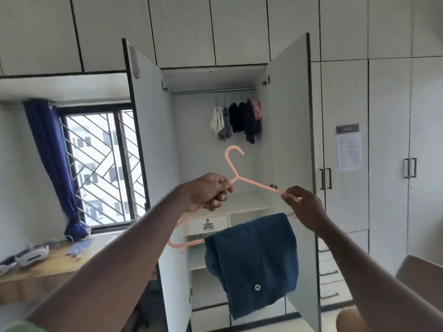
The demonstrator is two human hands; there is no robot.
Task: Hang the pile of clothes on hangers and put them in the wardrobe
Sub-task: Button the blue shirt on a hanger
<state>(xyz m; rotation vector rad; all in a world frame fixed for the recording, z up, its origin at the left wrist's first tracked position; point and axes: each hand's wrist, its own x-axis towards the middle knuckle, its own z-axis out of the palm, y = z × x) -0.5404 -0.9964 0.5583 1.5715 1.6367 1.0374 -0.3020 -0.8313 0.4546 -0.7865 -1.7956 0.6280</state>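
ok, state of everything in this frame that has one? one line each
Wardrobe doors: both open.
Pink hanger: held up in both hands, hook upward, not yet on the rail.
Blue garment: draped over the hanger's lower bar.
Left hand: grips the hanger near its neck.
Right hand: pinches the hanger's right end.
Rail: several garments hanging at its right end.
Neighbouring wardrobe doors: closed.
Small drawer: closed.
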